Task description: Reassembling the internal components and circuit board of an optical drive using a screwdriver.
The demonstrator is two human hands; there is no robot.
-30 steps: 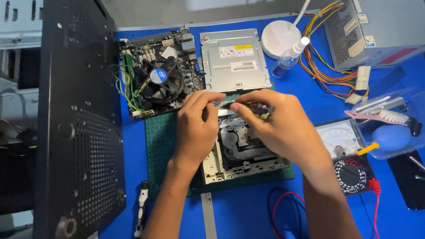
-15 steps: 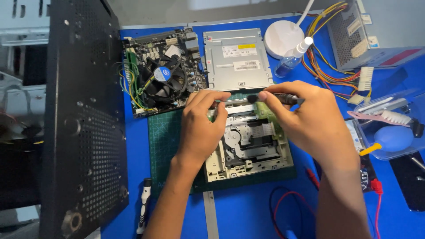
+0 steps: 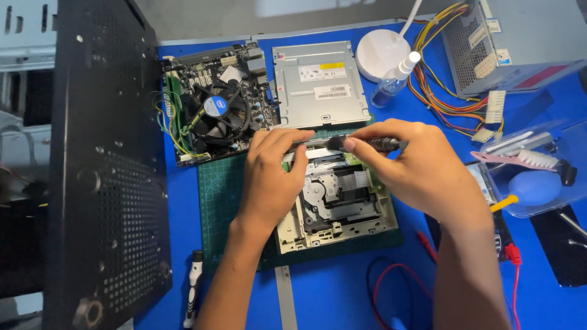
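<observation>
In the head view, an opened disc drive (image 3: 339,205) is laid on a green cutting mat (image 3: 217,201) in the middle of the blue table (image 3: 342,293), probably so that its parts stay put. A dark screwdriver (image 3: 367,144) is pinched level by the right hand (image 3: 416,171) over the drive's far edge, its tip met by the fingers of the left hand (image 3: 272,177), which seem to steady it. The drive lies just beneath and near both hands. A motherboard (image 3: 214,104) sits far left, a closed metal drive (image 3: 321,82) beside it
</observation>
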